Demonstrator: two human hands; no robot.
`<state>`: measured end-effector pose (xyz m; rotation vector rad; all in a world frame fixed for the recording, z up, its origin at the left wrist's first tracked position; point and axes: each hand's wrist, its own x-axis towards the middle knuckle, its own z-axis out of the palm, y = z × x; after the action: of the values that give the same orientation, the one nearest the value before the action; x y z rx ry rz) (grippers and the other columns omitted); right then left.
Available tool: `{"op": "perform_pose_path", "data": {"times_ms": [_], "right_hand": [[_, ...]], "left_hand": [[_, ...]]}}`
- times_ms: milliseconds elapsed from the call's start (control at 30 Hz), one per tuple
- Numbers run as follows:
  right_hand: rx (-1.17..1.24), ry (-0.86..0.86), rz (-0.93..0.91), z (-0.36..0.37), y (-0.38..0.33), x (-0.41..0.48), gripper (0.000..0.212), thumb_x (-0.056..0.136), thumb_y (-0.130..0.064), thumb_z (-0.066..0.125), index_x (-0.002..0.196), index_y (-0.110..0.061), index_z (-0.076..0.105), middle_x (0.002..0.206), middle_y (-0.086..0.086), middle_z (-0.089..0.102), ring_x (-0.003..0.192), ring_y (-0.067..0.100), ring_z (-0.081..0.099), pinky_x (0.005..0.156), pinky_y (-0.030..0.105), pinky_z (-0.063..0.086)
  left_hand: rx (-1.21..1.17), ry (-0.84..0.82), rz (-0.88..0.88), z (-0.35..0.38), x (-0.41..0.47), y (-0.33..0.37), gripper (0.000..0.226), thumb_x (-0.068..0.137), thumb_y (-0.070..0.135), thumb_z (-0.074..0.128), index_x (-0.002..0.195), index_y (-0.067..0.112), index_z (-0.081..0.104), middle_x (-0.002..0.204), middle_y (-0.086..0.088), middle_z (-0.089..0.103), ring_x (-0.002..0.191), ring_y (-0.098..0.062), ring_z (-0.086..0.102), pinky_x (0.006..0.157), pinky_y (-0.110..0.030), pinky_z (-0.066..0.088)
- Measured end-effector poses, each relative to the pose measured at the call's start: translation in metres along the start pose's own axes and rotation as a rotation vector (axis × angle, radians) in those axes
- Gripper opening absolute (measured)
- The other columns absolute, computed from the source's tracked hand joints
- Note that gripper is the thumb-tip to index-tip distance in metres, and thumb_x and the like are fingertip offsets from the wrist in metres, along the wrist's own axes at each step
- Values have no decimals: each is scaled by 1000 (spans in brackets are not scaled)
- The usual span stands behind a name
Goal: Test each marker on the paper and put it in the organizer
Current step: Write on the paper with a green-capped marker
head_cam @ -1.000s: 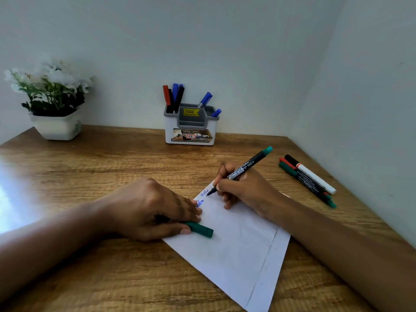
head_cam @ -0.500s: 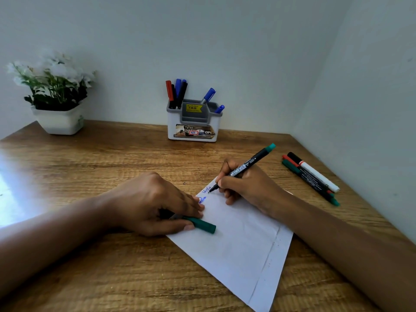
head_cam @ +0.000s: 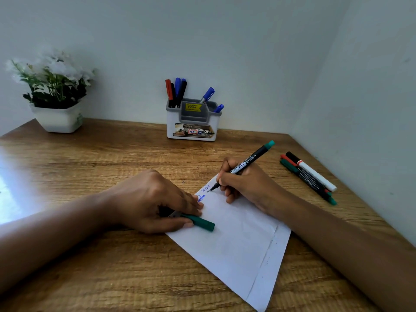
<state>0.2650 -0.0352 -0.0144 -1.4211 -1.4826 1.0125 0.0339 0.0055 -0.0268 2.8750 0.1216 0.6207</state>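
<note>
A white sheet of paper (head_cam: 236, 239) lies tilted on the wooden desk. My right hand (head_cam: 245, 183) grips a black marker with a green end (head_cam: 249, 162), its tip touching the paper's top corner beside small handwritten words. My left hand (head_cam: 153, 201) rests on the paper's left edge and holds the marker's green cap (head_cam: 199, 221). A white and grey organizer (head_cam: 192, 126) stands at the back against the wall, with several red, black and blue markers in it. Three markers (head_cam: 308, 176) lie side by side at the right, near the wall.
A white pot with white flowers (head_cam: 56, 95) stands at the back left of the desk (head_cam: 90, 167). Walls close the desk in at the back and right. Bright glare falls on the desk's left edge.
The marker tip has shifted slightly along the paper's top corner, and a little more writing shows there. The view has tilted up a bit. My left hand has stayed put.
</note>
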Motion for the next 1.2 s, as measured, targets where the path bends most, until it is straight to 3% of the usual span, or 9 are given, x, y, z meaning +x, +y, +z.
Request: {"op": "perform_pose_path", "data": {"times_ms": [467,1200], "right_hand": [[14,30,2,1,1,1,5,84,-3,59,79,-3,58,62,8,59,52,11,55,46,23,50],[5,75,17,1,1,3,17,84,-5,57,68,-11,54,58,5,56,49,9,53,45,25,50]], "left_hand": [[-17,15,-16,1,0,0,27,90,34,66,110,17,74,114,9,72,111,3,62,82,-26,58],[-26,17,-20,-1,1,2,29,91,37,64,109,18,74,113,9,72,111,4,62,79,-27,59]]}}
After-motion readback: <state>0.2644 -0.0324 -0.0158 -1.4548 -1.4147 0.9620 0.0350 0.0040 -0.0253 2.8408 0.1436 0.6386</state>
